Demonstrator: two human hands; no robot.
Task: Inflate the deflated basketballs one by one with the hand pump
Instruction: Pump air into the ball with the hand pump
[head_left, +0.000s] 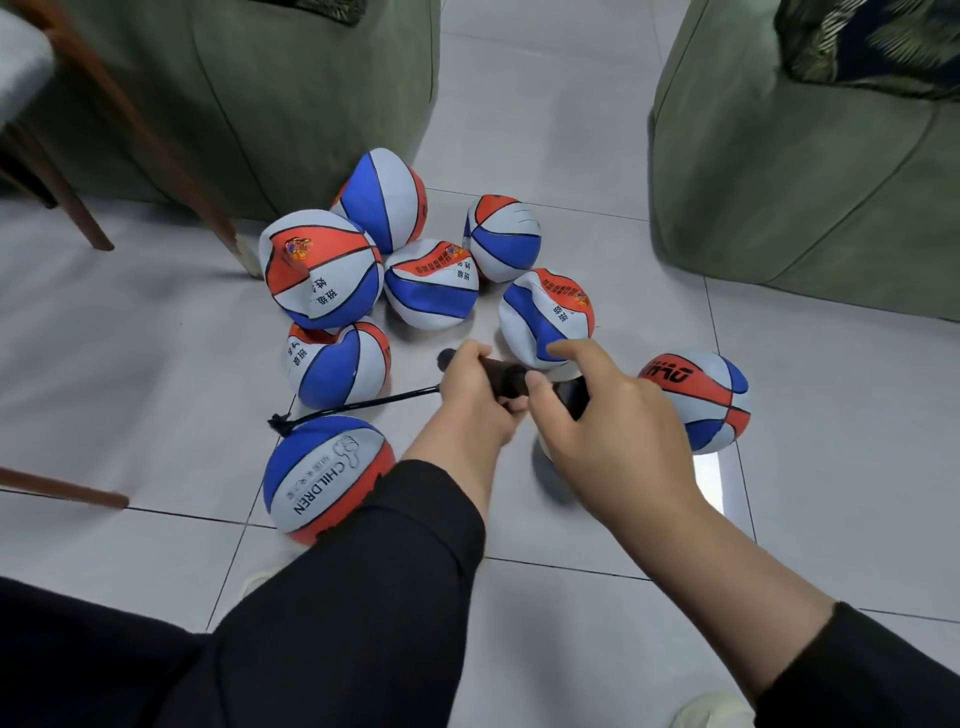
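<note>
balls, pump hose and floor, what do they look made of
Balls: likely soft matte rubber or synthetic leather; the skins dent and crease. Hose: thin black flexible tube, probably rubber or plastic. Floor: glossy pale tile, with grout lines and a bright reflection.

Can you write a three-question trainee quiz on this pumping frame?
1. True or false: both hands grip the black hand pump.
2. The pump's hose ends at which ball? A) the round ball printed CHILDREN B) the dented ball by the right thumb C) the round ball at right
3. Fill in: the left hand holds the pump's end nearer the ____.

Key: 1 true, with the right hand on the other end; 2 A; 3 hose.
</note>
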